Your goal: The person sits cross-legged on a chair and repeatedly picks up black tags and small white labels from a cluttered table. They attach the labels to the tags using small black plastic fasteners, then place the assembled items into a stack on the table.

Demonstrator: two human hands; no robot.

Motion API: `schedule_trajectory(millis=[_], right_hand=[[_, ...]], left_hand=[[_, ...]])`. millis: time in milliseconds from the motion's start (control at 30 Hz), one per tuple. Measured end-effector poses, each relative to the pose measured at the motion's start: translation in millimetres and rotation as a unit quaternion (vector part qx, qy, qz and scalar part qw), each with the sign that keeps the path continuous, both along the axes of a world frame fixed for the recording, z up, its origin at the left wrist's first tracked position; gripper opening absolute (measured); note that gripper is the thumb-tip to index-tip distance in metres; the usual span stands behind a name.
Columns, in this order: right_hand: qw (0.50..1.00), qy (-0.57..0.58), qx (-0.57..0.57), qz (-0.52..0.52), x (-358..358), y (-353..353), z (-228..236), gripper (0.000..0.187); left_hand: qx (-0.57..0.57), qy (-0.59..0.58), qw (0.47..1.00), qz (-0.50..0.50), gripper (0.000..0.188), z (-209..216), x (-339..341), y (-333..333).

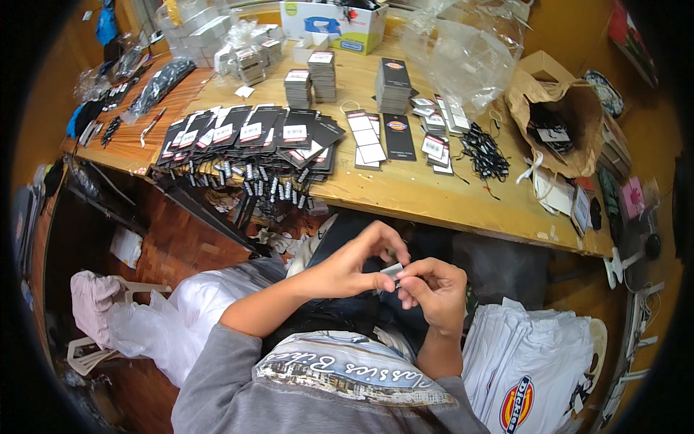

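Over my lap, just off the table's near edge, my left hand point(365, 264) and my right hand point(436, 286) meet. Between their fingertips is a small pale, flat piece point(392, 270), perhaps a label or tag. The left thumb and a finger close on it from one side, and the right fingertips pinch its other end. Something small and dark shows under the right fingers, too small to name. On the table ahead lies a wide fan of black hang tags point(249, 134) with white barcode stickers; their black strings hang over the edge. More tags point(367, 148) lie nearer the middle.
Stacks of tags point(322, 76) and a taller black-topped stack point(392, 85) stand farther back. Rightward lie a heap of black strings point(484, 152) and a brown paper bag point(528, 94). Folded white garments point(528, 362) sit at my right, a white plastic bag point(184, 307) at my left.
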State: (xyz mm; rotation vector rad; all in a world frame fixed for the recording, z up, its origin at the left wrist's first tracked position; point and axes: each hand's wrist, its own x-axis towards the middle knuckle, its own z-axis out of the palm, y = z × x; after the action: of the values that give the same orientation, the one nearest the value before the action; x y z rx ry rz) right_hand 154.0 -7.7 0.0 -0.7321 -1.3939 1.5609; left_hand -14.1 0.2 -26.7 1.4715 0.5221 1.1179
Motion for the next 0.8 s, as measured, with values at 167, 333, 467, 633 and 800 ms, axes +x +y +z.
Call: schedule_trajectory(millis=[167, 333, 467, 633, 800], right_hand=[[0.995, -0.067, 0.066, 0.036, -2, 2, 29, 0.004], [0.976, -0.144, 0.154, 0.049, -8, 4, 36, 0.006], [0.964, -0.162, 0.202, 0.067, -19, 0, 46, 0.008], [0.942, -0.128, 0.291, 0.107, -35, -3, 65, 0.012], [0.916, -0.099, 0.343, 0.182, -55, -4, 62, 0.019]], left_hand=[[-0.109, 0.036, 0.95, -0.291, 0.042, -5, -13, -4], [0.055, 0.042, 0.955, -0.289, 0.042, 4, -32, -4], [0.081, 0.052, 0.967, -0.235, 0.043, 15, -60, -12], [0.228, 0.239, 0.942, 0.059, 0.012, 61, -92, -38], [0.341, 0.373, 0.673, 0.541, 0.02, 93, -135, -34]])
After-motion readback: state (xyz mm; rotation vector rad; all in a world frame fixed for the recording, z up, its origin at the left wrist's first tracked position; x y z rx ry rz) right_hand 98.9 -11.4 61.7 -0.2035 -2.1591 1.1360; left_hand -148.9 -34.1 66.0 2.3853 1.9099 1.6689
